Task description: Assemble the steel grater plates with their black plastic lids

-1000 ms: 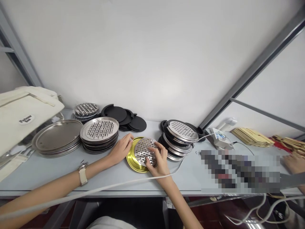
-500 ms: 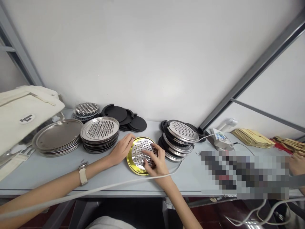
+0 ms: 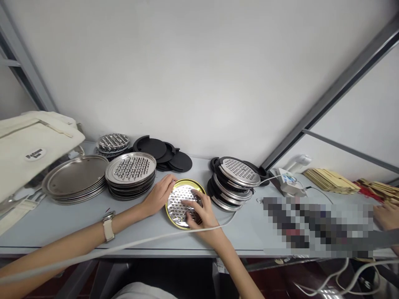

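Observation:
A round metal grater disc point(image 3: 179, 205) lies in a shallow yellow-rimmed round metal tray point(image 3: 188, 181) at the front middle of the table. At the tray's upper left edge, my left hand point(image 3: 158, 196) has its fingers closed on the rim. My right hand point(image 3: 204, 216) reaches over from the right, its bent fingers and thumb on the disc, covering part of its right side. A stack of silver graters with black parts point(image 3: 238, 172) stands just right of this hand. Left of my left hand is a stack of round trays topped by a grater disc point(image 3: 131, 168).
Large round metal trays point(image 3: 76, 176) are stacked on the left beside a cream bag point(image 3: 28, 145). Black round pieces point(image 3: 152, 149) lie behind. A white cable point(image 3: 140, 243) crosses in front of my arms. Another person's hand point(image 3: 386, 216) is at the far right.
The grater disc has shifted left within the tray under my right hand, so the yellow now shows mostly along the upper right. My left hand has stayed at the rim.

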`<control>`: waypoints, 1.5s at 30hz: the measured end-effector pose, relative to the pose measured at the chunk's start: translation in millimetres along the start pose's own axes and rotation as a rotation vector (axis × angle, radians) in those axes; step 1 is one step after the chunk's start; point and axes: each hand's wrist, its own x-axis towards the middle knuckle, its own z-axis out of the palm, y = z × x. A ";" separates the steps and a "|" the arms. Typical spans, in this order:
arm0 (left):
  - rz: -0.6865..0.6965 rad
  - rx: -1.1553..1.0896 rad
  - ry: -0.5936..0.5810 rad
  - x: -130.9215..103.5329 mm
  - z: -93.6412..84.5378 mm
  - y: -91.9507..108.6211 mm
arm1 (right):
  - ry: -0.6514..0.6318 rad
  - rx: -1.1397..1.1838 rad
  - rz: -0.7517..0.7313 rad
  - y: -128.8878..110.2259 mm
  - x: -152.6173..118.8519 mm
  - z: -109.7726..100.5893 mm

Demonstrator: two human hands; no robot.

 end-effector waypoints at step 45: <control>-0.011 0.044 -0.001 0.5 2.2 -9.8 | 0.194 -0.019 0.190 24.5 -1.5 7.5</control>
